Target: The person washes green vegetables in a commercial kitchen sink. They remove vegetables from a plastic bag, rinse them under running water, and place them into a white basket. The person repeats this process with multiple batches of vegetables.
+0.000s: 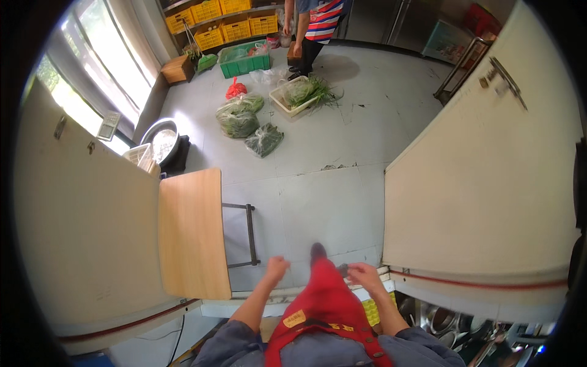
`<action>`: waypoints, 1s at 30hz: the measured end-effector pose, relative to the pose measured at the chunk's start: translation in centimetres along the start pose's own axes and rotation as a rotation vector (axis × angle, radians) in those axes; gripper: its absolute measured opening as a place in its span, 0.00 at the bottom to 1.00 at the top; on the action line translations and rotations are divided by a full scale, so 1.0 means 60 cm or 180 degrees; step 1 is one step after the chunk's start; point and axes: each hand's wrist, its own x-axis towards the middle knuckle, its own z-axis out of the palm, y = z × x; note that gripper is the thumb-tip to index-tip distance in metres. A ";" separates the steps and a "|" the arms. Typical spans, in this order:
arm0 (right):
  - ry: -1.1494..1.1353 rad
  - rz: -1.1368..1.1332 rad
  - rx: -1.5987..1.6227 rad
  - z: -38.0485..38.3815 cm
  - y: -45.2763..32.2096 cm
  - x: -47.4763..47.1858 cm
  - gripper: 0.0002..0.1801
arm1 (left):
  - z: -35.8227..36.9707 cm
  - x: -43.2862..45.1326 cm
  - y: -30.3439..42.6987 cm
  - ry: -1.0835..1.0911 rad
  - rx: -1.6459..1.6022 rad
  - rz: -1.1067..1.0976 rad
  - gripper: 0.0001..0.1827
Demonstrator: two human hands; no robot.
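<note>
My left hand [277, 270], loosely curled and slightly blurred, hangs in front of me with nothing visible in it. To its left stands a table with a light wooden top [195, 234] and a dark metal leg frame [251, 234]. Between the fingers of my right hand [364, 276] is a small dark object [343, 269], too blurred to name. Red apron cloth [321, 293] covers my front, and one dark shoe [318, 250] shows beyond it, past the door sill [293, 297].
Open white doors [87, 220] [477, 197] flank the doorway. Bagged greens [238, 117] and a white tub of vegetables [286, 106] sit on the floor ahead. A person in a striped apron [323, 20] stands beyond, near a green crate [244, 66]. A metal basin [160, 140] is at left.
</note>
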 end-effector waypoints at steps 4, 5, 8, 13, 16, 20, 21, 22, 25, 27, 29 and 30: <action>-0.0299 0.0113 -0.0239 -0.008 -0.173 0.075 0.18 | -0.061 0.060 -0.024 0.0396 0.0841 -0.0280 0.08; -0.0295 0.0104 -0.0245 -0.022 -0.207 0.087 0.17 | -0.079 0.050 -0.022 0.0518 0.0793 -0.0429 0.08; -0.0247 0.0101 -0.0231 -0.056 -0.290 0.131 0.17 | -0.145 0.016 -0.048 0.0960 0.0972 -0.0321 0.07; -0.0033 0.0339 -0.0191 -0.103 -0.413 0.219 0.17 | -0.200 -0.092 -0.014 0.1079 0.0497 -0.1471 0.05; -0.0097 0.0278 -0.0393 -0.093 -0.488 0.297 0.16 | -0.196 -0.086 0.042 0.0643 0.1156 -0.1795 0.10; -0.0448 0.0241 -0.0718 -0.054 -0.598 0.429 0.16 | -0.202 0.005 0.108 0.0464 0.1355 -0.2010 0.12; -0.0480 0.0145 -0.0629 -0.047 -0.620 0.473 0.16 | -0.208 0.064 0.104 0.0646 0.1212 -0.1890 0.12; -0.0527 0.0170 -0.0570 -0.038 -0.646 0.507 0.16 | -0.210 0.108 0.102 0.0792 0.1098 -0.1830 0.13; -0.0420 0.0378 -0.0341 -0.004 -0.759 0.596 0.16 | -0.271 0.365 0.136 0.0898 0.1935 0.0030 0.12; -0.0660 0.0338 -0.0484 0.013 -0.811 0.658 0.16 | -0.307 0.500 0.463 0.0816 0.1096 -0.0658 0.11; -0.0705 0.0418 -0.0621 0.010 -0.855 0.732 0.17 | -0.337 0.630 0.645 0.1188 0.0752 -0.0344 0.11; -0.0740 0.0419 -0.0704 0.008 -0.871 0.766 0.17 | -0.344 0.676 0.736 0.1292 0.0513 -0.0161 0.12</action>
